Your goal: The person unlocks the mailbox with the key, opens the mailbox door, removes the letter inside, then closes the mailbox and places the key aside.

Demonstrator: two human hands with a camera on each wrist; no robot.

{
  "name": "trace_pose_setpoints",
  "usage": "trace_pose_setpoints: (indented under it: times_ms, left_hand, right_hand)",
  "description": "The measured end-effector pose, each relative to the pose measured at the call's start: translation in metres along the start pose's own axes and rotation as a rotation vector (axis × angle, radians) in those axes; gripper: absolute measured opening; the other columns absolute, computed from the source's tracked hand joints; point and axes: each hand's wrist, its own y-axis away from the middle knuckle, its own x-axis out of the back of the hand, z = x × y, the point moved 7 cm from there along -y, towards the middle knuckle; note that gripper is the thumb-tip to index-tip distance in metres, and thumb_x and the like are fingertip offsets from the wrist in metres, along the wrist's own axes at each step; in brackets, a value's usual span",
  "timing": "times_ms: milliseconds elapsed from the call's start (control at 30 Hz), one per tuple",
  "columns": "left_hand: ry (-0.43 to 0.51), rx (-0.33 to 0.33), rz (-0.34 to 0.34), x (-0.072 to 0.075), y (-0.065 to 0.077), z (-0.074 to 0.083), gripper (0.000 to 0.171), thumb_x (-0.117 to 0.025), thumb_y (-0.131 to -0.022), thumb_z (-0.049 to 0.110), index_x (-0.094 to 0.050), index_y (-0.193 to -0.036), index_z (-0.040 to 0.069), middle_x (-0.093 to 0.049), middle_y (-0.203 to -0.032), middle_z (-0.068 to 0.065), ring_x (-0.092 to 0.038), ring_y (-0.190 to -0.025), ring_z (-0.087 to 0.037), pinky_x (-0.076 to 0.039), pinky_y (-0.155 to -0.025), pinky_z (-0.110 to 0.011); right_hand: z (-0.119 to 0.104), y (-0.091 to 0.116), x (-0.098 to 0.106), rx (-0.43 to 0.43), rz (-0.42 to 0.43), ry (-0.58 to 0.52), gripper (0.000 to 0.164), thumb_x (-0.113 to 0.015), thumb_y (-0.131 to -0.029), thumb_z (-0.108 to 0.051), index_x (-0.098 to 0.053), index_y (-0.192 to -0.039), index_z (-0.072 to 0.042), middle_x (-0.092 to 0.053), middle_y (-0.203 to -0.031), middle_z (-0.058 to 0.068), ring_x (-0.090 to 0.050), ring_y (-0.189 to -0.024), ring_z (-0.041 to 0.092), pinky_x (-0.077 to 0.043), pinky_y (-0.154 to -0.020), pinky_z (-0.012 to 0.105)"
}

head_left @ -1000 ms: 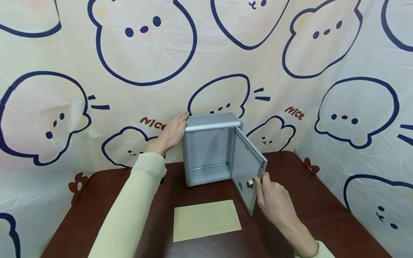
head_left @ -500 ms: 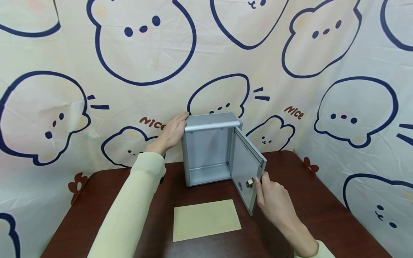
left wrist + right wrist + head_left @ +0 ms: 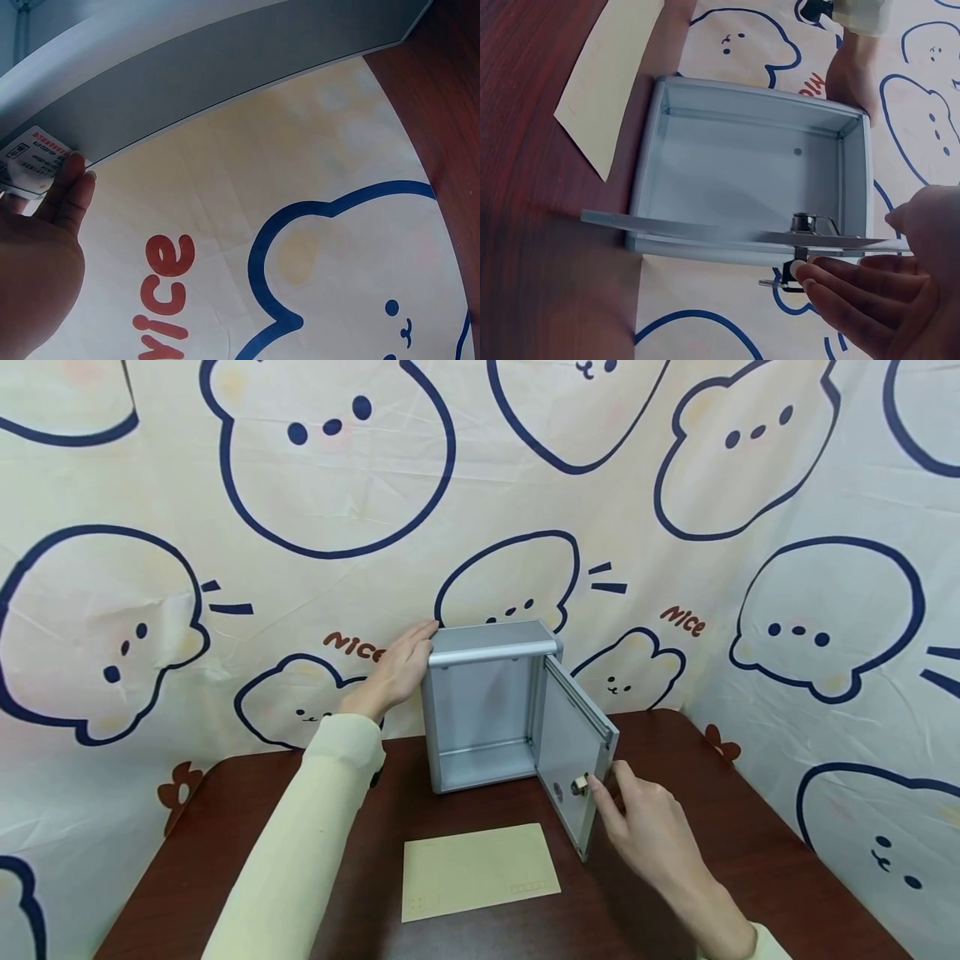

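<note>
A silver metal mailbox (image 3: 486, 706) stands upright at the back of the table, its door (image 3: 573, 735) swung out to the right. My left hand (image 3: 393, 672) rests on the box's upper left side with straight fingers. In the left wrist view, its fingertips lie beside a white printed label (image 3: 34, 161). My right hand (image 3: 652, 827) is at the door's free edge. Its thumb lies on the inner side by the lock (image 3: 579, 785). In the right wrist view, fairly straight fingers (image 3: 870, 289) reach along the outer face to a key (image 3: 771, 283), with the thumb raised off the edge.
A pale yellow envelope (image 3: 480, 872) lies flat on the dark brown table (image 3: 360, 893) in front of the box. Behind and to the right hangs a cream cloth (image 3: 525, 502) with cartoon animals, close to the table's back edge.
My right hand has loosened at the door's edge, thumb and index finger spreading apart, and shifted slightly. The door, the left hand and the envelope have stayed in place.
</note>
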Motion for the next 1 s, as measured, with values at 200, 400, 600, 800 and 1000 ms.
trace_pose_setpoints:
  times_ms: [200,400,600,800,1000]
  left_hand:
    - [0.007,-0.003,-0.001,0.001,0.001,0.001,0.06,-0.021,-0.107,0.033,-0.027,-0.163,0.012,-0.021,-0.17,-0.003,-0.015,-0.157,-0.022,-0.014,-0.128,-0.044]
    - [0.012,0.001,0.001,0.0,0.001,0.001,0.06,-0.021,-0.107,0.034,-0.027,-0.163,0.012,-0.021,-0.17,-0.003,-0.015,-0.157,-0.021,-0.014,-0.128,-0.043]
    - [0.01,-0.006,0.003,0.0,-0.001,0.0,0.06,-0.02,-0.107,0.033,-0.027,-0.163,0.012,-0.021,-0.17,-0.004,-0.015,-0.157,-0.022,-0.014,-0.128,-0.043]
    - [0.013,-0.003,0.001,0.0,0.0,0.0,0.06,-0.021,-0.107,0.033,-0.027,-0.163,0.012,-0.022,-0.17,-0.004,-0.015,-0.157,-0.023,-0.014,-0.128,-0.043]
    - [0.012,-0.011,0.005,0.001,0.001,0.002,0.06,-0.022,-0.107,0.032,-0.028,-0.162,0.01,-0.023,-0.17,-0.005,-0.016,-0.157,-0.024,-0.014,-0.128,-0.044]
  right_hand:
    - [0.005,0.001,0.01,-0.014,-0.04,-0.122,0.025,-0.053,-0.107,-0.035,-0.065,-0.114,-0.013,-0.067,-0.079,-0.009,-0.058,-0.064,0.003,-0.05,-0.057,0.026]
    - [0.014,-0.001,0.021,0.014,-0.038,-0.252,0.023,-0.043,-0.111,-0.026,-0.064,-0.11,-0.017,-0.067,-0.084,-0.009,-0.064,-0.07,0.003,-0.055,-0.06,0.027]
    - [0.024,-0.005,0.026,0.041,-0.004,-0.275,0.022,-0.041,-0.112,-0.019,-0.063,-0.105,-0.017,-0.065,-0.085,-0.008,-0.063,-0.066,0.006,-0.054,-0.056,0.026]
    - [0.032,-0.01,0.02,0.068,-0.022,-0.289,0.021,-0.044,-0.11,-0.015,-0.064,-0.105,-0.015,-0.063,-0.083,-0.007,-0.061,-0.067,0.006,-0.053,-0.056,0.026]
    - [0.041,-0.014,0.003,0.093,-0.082,-0.311,0.02,-0.048,-0.109,-0.012,-0.067,-0.113,-0.013,-0.063,-0.09,-0.007,-0.059,-0.072,0.005,-0.052,-0.059,0.027]
